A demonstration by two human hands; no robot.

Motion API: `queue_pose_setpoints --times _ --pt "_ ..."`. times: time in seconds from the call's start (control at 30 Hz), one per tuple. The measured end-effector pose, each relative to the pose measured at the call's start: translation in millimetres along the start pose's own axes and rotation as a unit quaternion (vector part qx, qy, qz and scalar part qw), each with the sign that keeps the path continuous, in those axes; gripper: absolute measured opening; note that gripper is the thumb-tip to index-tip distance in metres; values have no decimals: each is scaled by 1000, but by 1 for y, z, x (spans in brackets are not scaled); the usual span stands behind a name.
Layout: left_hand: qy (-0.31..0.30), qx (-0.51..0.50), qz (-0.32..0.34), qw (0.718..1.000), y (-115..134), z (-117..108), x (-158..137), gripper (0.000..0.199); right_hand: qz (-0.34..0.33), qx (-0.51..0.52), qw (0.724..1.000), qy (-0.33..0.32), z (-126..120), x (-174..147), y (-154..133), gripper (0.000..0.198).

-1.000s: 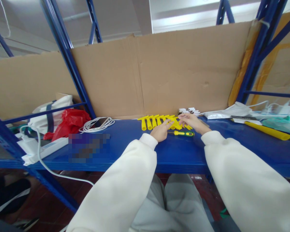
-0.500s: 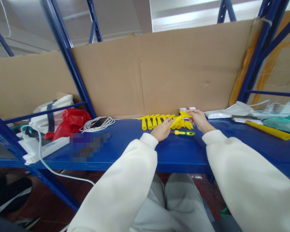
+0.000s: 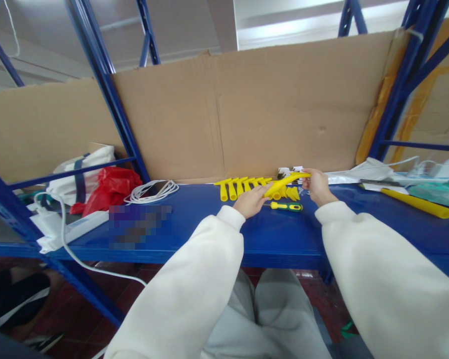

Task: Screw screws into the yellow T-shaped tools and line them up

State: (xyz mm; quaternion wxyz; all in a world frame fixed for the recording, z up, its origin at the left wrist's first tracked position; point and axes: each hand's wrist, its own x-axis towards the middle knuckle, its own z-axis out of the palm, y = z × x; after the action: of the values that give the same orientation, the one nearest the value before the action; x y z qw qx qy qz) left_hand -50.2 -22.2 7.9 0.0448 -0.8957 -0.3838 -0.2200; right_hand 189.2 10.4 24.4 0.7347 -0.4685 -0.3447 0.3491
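A long yellow plastic piece (image 3: 284, 184), tapering to the right, is held above the shelf between both hands. My left hand (image 3: 251, 200) is closed around its thicker left end. At the thin right tip, my right hand (image 3: 316, 186) pinches with thumb and fingers. Below and behind lies a row of several yellow handle-shaped parts (image 3: 240, 189), partly covered by the hands. Small yellow pointed pieces (image 3: 292, 193) lie at the row's right end. A yellow and green screwdriver (image 3: 285, 206) rests in front of the row, its shaft end near my left hand.
The blue shelf (image 3: 209, 229) is backed by cardboard (image 3: 277, 109). On the left are a coiled white cable (image 3: 151, 192), a red bag (image 3: 112, 187) and a power strip (image 3: 75, 230). At right lie a yellow-handled tool (image 3: 417, 202) and plastic bags (image 3: 359, 172). Blue posts (image 3: 115, 109) frame both sides.
My right hand has moved slightly right, from the piece's upper part to its thin tip. The yellow piece has turned so its tip points right. My left hand stays nearly in place.
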Motion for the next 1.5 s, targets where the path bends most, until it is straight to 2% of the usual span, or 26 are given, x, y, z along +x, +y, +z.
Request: queue_pose_setpoints --times 0.1,0.2,0.3,0.43,0.53,0.6,0.67,0.93,1.2,1.37,1.5 --pt "12 5 -19 1000 -1 -1 1 57 -8 5 999 -42 -2 5 3 17" --pt "46 2 -38 998 -6 -4 2 55 -11 1 999 -52 -1 5 5 14" --pt "102 2 -108 989 -15 -15 1 53 -19 -6 998 -55 1 0 5 9" --pt "157 16 -281 947 -28 -34 -7 51 -20 -11 999 -48 2 -6 4 8" --pt "153 33 -403 902 -37 -44 -13 42 -13 -18 999 -35 3 -8 3 8" --pt "141 43 -457 877 -43 -45 -16 36 -18 -27 999 -38 2 -8 3 8" --pt "126 48 -484 865 -49 -43 -18 33 -25 -34 998 -45 2 -8 4 9" --pt "73 76 -488 867 -60 -27 -16 31 -46 -49 996 -58 -1 -3 10 10" --pt "7 82 -471 878 -64 -22 -16 34 -42 -62 996 -56 1 -5 10 10" --pt "-3 89 -463 882 -61 -21 -16 36 -34 -66 995 -65 2 -6 9 11" --pt "19 97 -443 891 -58 -21 -15 39 -35 -75 994 -73 1 -2 10 11"
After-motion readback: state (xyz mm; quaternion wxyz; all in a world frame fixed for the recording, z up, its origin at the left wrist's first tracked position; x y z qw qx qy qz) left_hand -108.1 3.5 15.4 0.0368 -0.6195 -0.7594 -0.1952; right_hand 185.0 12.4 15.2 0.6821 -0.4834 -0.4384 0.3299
